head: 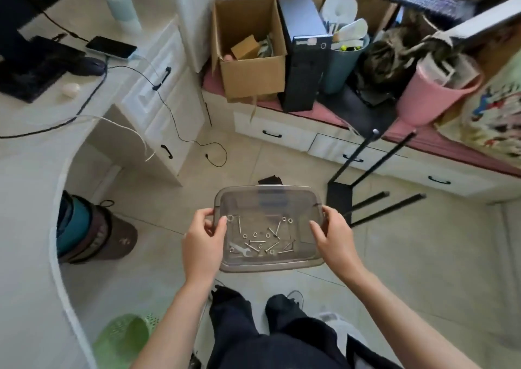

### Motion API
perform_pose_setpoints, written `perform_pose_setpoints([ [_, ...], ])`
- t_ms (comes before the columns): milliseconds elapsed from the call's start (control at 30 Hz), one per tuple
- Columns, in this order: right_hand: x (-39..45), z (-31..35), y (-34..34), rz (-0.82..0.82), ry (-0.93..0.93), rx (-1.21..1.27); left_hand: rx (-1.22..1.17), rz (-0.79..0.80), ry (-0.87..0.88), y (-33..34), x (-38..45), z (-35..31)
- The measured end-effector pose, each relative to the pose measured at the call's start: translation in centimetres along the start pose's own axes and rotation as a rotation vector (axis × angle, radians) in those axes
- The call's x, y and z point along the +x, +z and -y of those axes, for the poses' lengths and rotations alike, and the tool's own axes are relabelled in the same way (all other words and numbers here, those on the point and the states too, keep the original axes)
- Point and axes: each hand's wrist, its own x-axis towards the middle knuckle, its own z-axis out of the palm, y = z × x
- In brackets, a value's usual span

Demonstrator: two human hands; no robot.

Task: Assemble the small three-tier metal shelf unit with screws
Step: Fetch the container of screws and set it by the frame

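at the far left a curved white desk (25, 154) carries a dark monitor base (31, 67), a computer mouse (91, 65) and a phone (111, 47), with a black cable (180, 132) trailing down past the white drawers (158, 98) to the tiled floor (423, 256). under the desk sits a stack of nested buckets (84, 227), and a green perforated basket (121, 340) shows at the bottom edge.

moving toward the middle, the left hand (203, 242) grips the left rim of a clear grey plastic tray (267, 266) — thumb curled over the edge and resting inside, fingers wrapped round the outside. the tray is held level in the air above the person's dark trouser legs (253, 326). lying loose on its bottom are long silver screws (258, 240), small round washers (245, 236) and a flat little wrench (241, 249), all gathered toward the near half. the right hand (335, 239) holds the opposite rim in the same way, thumb inside, fingers curled behind the wall.

beyond the tray, along a pink-topped bench with drawers (282, 136), stand an open cardboard box (248, 50), a black computer tower (304, 53), a teal bin (341, 64) and a pink bucket (434, 98).

to the right of the tray the black metal shelf frame (341, 194) lies tipped on the floor — two thin legs (377, 160) lean up against the bench, two more stretch out rightward over the tiles. a patterned cloth (493, 118) fills the far right edge.
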Motion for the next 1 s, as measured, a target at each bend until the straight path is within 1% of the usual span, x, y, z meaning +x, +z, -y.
perform_pose_setpoints([
  [100, -0.7, -4.1, -3.4, -0.028, 0.059, 0.023, 0.011, 0.071, -0.004, 4.1, -2.1, -2.1],
  [267, -1.0, -9.7, -8.4, -0.103, 0.131, 0.047, 0.006, 0.145, -0.007, 10.5, -4.8, -5.6],
  [400, -0.4, -13.2, -11.7, -0.17, 0.209, 0.079, 0.015, 0.246, 0.044, 15.0, -5.4, -9.1],
  [767, 6.1, -18.8, -19.1, -0.347, 0.383, 0.144, 0.022, 0.471, 0.201, 27.6, -0.8, -18.7],
  [1000, 10.2, -21.3, -23.1, -0.442, 0.45, 0.183, 0.041, 0.537, 0.309, 33.8, 1.4, -24.0],
])
